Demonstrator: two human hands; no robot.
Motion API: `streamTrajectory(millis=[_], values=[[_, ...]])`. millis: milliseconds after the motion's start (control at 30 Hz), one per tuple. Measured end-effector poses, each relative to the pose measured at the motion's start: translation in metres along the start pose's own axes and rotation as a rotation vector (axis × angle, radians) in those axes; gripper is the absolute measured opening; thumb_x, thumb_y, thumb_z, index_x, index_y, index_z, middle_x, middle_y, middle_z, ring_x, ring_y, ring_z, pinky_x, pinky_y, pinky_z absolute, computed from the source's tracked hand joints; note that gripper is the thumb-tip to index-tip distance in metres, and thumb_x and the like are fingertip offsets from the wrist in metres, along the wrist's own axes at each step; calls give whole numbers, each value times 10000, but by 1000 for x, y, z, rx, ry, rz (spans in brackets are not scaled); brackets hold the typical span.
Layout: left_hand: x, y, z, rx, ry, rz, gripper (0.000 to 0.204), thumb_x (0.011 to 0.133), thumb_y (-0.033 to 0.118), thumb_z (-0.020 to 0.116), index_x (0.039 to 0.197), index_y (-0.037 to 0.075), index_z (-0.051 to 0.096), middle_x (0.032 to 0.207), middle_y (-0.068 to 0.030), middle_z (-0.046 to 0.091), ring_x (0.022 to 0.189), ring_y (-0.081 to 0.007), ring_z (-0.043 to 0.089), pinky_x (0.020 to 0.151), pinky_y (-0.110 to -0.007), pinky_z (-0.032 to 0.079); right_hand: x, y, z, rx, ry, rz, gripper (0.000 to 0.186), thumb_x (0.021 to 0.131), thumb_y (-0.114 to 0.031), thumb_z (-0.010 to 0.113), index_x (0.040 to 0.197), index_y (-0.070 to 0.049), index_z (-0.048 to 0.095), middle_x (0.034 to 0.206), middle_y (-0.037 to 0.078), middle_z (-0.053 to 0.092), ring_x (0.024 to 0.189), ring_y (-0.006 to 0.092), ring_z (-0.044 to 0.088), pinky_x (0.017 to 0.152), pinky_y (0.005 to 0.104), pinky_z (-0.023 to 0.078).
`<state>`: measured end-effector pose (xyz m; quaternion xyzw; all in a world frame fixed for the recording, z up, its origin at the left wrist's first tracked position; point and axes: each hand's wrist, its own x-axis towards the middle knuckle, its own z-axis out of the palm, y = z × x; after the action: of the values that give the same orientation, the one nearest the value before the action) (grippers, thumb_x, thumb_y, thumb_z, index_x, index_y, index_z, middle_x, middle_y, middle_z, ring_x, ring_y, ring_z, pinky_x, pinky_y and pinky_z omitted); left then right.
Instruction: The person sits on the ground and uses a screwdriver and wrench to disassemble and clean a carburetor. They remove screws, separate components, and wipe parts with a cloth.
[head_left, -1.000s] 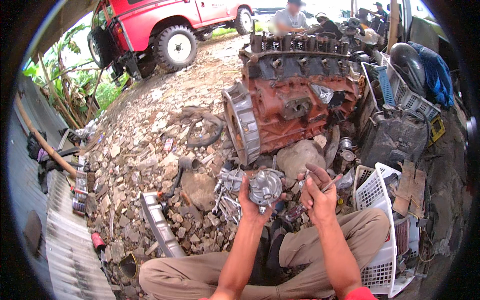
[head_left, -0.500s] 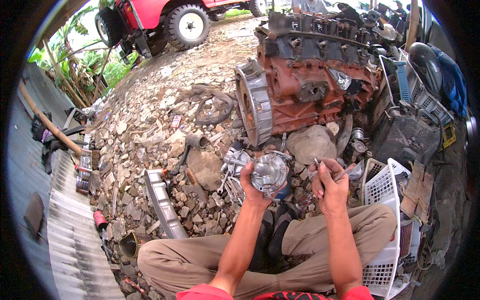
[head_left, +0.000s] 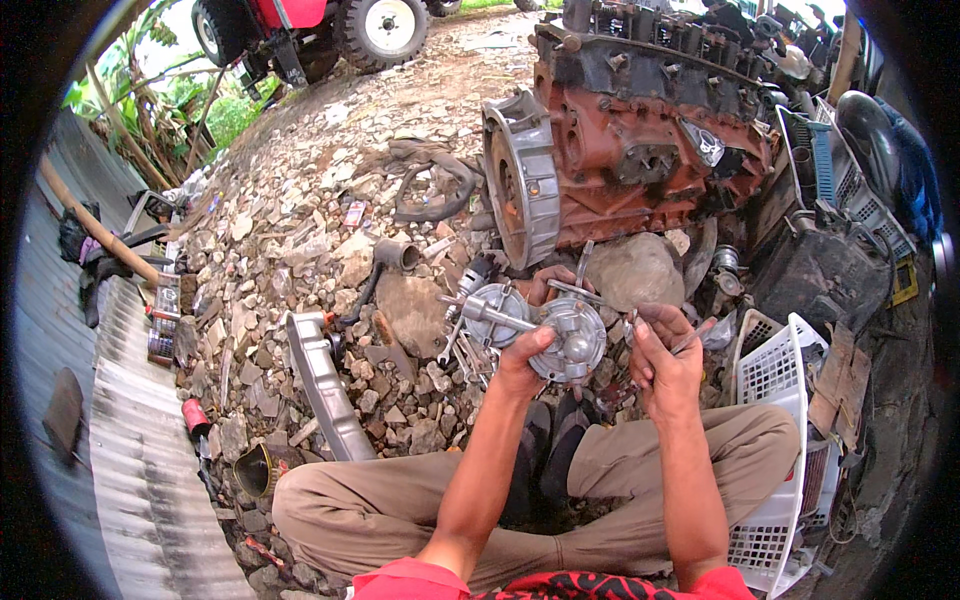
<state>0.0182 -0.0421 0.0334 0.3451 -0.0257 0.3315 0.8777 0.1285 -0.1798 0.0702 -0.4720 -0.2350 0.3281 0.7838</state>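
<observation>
Left hand (head_left: 518,366) wrapped around the round silver metal part (head_left: 578,345), thumb on its near side, fingers around the far edge. Part's up off the stones (head_left: 262,350), in front of the reddish engine block (head_left: 640,165). Right hand (head_left: 664,352) just right of it, thumb and fingertips pinching a small thin piece (head_left: 632,317); too small to identify. Wrenches (head_left: 466,358) lie left.

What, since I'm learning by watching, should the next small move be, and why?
Probably ease the right hand toward the round metal part: the left hand grips that part, while the right, nearby but apart from it, pinches a small piece too tiny to identify.
</observation>
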Motion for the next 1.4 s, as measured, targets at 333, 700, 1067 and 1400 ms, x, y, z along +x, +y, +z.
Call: streamTrajectory(millis=[333, 700, 1067, 1400], values=[[2, 5, 0, 146, -40, 82, 929, 567, 440, 813, 1298, 60, 382, 1248, -170, 488, 1155, -296, 527, 1012, -404, 445, -1, 1, 4, -42, 36, 37, 230, 871, -90, 692, 1060, 16, 614, 666, -7, 557, 445, 36, 385, 384, 201, 291], [2, 6, 3, 54, -36, 96, 962, 559, 410, 843, 1319, 52, 374, 1257, -180, 494, 1163, -308, 529, 1001, -415, 459, 1, 3, -9, 132, -42, 73, 180, 966, -193, 592, 952, -14, 603, 684, 2, 554, 424, 48, 347, 358, 205, 277], [4, 11, 6, -1, -39, 68, 857, 616, 417, 760, 1295, 51, 386, 1213, -148, 486, 1099, -246, 537, 945, -357, 483, 3, 11, -12, 236, -26, 101, 180, 945, -222, 628, 973, -46, 604, 821, 41, 603, 461, 47, 404, 364, 197, 302], [0, 32, -17, 28, 84, 178, 823, 664, 410, 737, 1300, 17, 394, 1217, -188, 532, 1081, -301, 595, 950, -406, 497, 8, 15, -8, 103, 143, 110, 186, 944, -211, 630, 939, -32, 582, 818, 41, 595, 463, 50, 398, 382, 221, 305]])
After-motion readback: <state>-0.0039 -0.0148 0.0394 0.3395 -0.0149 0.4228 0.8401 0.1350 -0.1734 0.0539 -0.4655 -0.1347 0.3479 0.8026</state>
